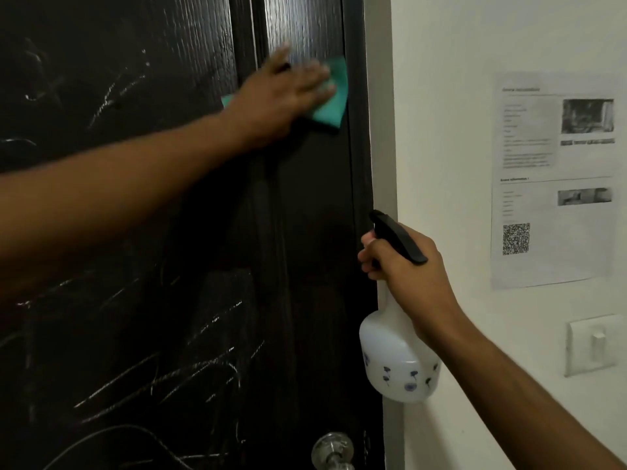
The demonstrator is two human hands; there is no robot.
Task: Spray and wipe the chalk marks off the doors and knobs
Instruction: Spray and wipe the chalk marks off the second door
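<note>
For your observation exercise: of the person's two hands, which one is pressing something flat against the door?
The left hand: its straight fingers press the green cloth against the dark door. The right hand instead grips the spray bottle, off the door.

1. Looks like a home or rented flat, indoors by a room door.
2. Dark wood-grain door (142, 205) with a round metal knob (334, 449), pretty domestic.
3. Plain white wall (441, 96) with a light switch (592, 344).
4. Printed notice (553, 178) with a QR code stuck up, kinda guesthouse vibes.
</note>
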